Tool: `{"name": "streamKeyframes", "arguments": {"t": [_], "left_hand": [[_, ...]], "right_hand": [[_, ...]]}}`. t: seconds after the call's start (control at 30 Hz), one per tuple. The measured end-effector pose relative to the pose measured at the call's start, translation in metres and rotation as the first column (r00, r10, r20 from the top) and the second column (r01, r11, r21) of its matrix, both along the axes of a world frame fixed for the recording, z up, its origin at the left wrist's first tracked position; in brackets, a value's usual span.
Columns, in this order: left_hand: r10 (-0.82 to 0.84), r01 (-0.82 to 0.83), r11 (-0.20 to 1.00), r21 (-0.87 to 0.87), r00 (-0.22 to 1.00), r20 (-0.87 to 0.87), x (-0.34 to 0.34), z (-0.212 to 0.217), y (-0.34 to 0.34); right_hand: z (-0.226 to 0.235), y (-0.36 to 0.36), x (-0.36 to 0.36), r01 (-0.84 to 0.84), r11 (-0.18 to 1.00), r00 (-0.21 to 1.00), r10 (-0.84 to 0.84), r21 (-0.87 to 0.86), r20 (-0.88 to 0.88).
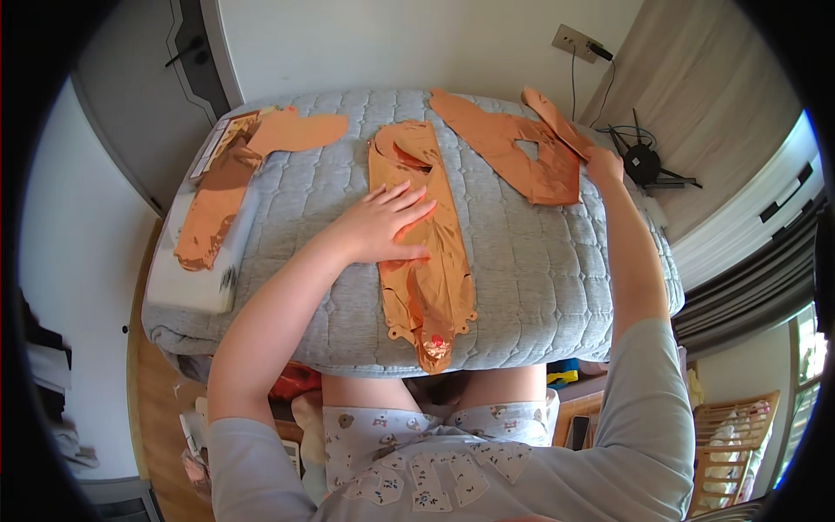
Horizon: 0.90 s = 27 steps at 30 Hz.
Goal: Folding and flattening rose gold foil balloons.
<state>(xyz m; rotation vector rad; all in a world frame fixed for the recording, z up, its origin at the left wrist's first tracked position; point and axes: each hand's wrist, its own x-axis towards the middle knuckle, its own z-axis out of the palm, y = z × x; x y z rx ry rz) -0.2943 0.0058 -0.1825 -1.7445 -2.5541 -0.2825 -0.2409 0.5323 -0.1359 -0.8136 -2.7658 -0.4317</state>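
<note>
Three flat rose-gold foil balloons lie on a grey quilted mattress (pixel 522 252). My left hand (pixel 383 224) rests flat with fingers spread on the middle balloon (pixel 428 261), a long shape running toward me. My right hand (pixel 604 163) reaches to the far right and touches the edge of the right balloon (pixel 513 143), a wide shape with a triangular hole. The left balloon (pixel 228 187) lies apart from both hands, partly over a white pillow.
A white pillow (pixel 187 278) sits at the mattress's left edge. A black fan-like device (pixel 645 163) with cables stands on the floor at the right. A wall socket (pixel 574 42) is behind. A wooden cot (pixel 731 435) stands lower right.
</note>
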Motion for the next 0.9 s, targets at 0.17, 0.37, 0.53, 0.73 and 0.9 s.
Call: {"name": "streamKeyframes", "arguments": {"t": [0.17,0.37,0.53,0.73,0.9], "left_hand": [[-0.014,0.014,1.0,0.001,1.0,0.006,0.0,-0.001,0.003],[0.023,-0.023,1.0,-0.013,1.0,0.018,0.001,0.001,-0.006],[0.016,-0.016,0.999,-0.027,1.0,0.016,-0.001,0.004,0.005],[0.023,-0.023,0.999,-0.026,0.999,0.022,0.002,0.005,0.002],[0.027,-0.025,0.999,-0.033,0.999,0.037,0.003,0.003,0.002]], "right_hand": [[0.0,-0.04,0.01,-0.367,0.818,0.855,0.484,0.442,-0.186],[0.003,-0.145,0.069,-0.643,0.57,0.766,0.492,0.511,0.413],[-0.01,-0.142,0.127,-0.695,0.655,0.715,0.587,0.296,0.38],[0.011,-0.168,0.193,-0.74,0.653,0.668,0.686,0.16,0.289],[0.01,-0.184,0.213,-0.672,0.723,0.741,0.656,0.162,0.146]]}}
